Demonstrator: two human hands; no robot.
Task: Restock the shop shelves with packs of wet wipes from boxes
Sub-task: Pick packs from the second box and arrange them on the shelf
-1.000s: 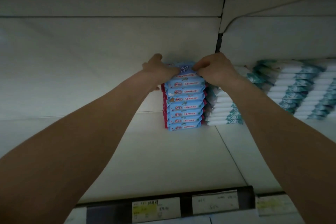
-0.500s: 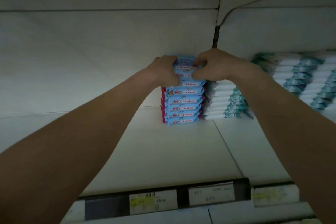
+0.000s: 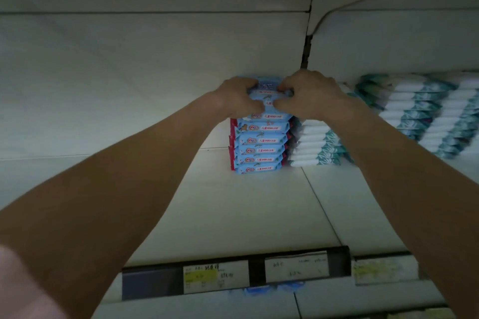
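Head camera, looking up into a dim shop bay: a column of blue plastic-wrapped wet-wipe packs (image 3: 259, 149) stands at the back of a white metal shelf (image 3: 233, 204), against the rear panel, as a person reaches in with both bare arms.

The packs look soft and pillowy, light singly but probably heavier as a bundle. Their glossy film is likely to slide pack on pack. The short ends seem the safest places to take hold, squeezing inward so that the bundle moves as one. A grip on the top face alone would risk the lower packs slipping out.

The left hand (image 3: 238, 97) is at the left end of the top packs (image 3: 267, 93). Its fingers are hooked over the upper edge and its thumb is pressed on the front face. The right hand (image 3: 311, 96) mirrors it at the right end, knuckles raised, fingers clenched around the same bundle, thumb tip almost meeting the other thumb. Both forearms are stretched nearly straight, rising from the lower corners and converging on the column.

Just beside the column on the right is a lower pile of white-and-teal packs (image 3: 318, 149), with more of them (image 3: 425, 116) further right. A dark price-label strip (image 3: 233, 276) runs along the shelf's front edge.
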